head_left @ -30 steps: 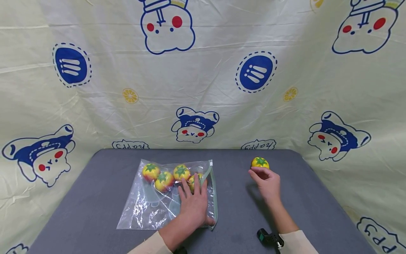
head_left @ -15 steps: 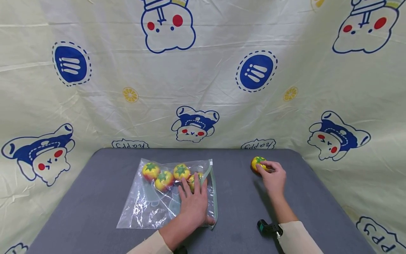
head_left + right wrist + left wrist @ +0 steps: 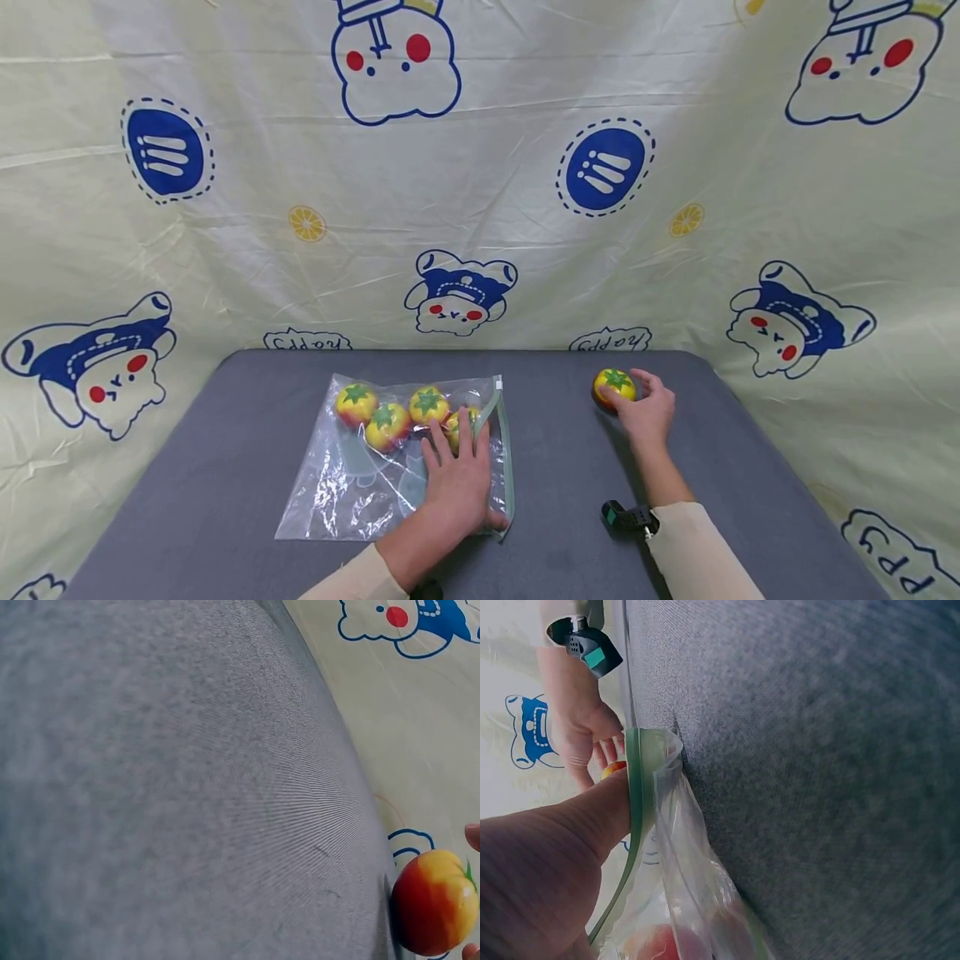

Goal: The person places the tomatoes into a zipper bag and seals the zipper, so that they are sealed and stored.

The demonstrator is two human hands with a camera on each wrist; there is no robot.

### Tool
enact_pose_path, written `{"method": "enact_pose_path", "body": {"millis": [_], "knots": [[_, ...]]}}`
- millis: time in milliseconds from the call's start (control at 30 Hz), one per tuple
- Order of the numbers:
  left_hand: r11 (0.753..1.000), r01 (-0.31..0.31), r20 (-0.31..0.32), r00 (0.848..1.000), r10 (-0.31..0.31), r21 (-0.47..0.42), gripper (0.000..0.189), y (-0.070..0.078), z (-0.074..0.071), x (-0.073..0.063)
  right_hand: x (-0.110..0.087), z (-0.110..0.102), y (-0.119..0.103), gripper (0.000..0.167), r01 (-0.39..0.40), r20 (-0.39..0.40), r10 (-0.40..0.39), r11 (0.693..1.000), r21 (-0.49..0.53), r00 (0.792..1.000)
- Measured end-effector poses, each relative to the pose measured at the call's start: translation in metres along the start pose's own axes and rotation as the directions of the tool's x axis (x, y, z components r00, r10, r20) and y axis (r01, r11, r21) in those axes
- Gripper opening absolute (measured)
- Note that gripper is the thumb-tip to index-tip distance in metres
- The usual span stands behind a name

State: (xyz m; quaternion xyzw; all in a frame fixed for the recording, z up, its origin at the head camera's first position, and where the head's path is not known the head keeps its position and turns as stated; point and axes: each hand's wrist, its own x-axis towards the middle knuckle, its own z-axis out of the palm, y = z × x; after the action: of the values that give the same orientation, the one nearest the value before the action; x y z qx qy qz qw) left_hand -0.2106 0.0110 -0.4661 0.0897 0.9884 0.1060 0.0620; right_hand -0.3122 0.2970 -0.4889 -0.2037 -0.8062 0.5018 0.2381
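Note:
My left hand (image 3: 459,483) rests with spread, straight fingers on a clear zip bag (image 3: 322,500) with a green-edged mouth. Its thumb (image 3: 592,817) reaches behind the green strip in the left wrist view. Several yellow-and-red tomatoes (image 3: 387,427) with green star-shaped tops lie in the bag, one partly covered by the fingers. At the far right of the table, my right hand (image 3: 647,412) spreads around a loose tomato (image 3: 614,385), thumb at its near side and fingers to its right. In the right wrist view one fingertip stands apart from this tomato (image 3: 433,904).
A grey cloth covers the table (image 3: 555,467), whose far edge meets a printed curtain (image 3: 525,183). A black device (image 3: 628,518) is strapped at the right wrist.
The right hand moved from in front of the loose tomato to its right side, and its fingers spread around it. The left hand and the bag stayed still.

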Motion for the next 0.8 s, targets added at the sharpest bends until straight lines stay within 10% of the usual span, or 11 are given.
{"method": "enact_pose_path", "body": {"millis": [800], "knots": [[1.0, 0.007, 0.008, 1.0, -0.007, 0.006, 0.136, -0.001, 0.001, 0.001, 0.006, 0.005, 0.013, 0.073, -0.082, 0.079, 0.076, 0.994, 0.073, 0.994]]}}
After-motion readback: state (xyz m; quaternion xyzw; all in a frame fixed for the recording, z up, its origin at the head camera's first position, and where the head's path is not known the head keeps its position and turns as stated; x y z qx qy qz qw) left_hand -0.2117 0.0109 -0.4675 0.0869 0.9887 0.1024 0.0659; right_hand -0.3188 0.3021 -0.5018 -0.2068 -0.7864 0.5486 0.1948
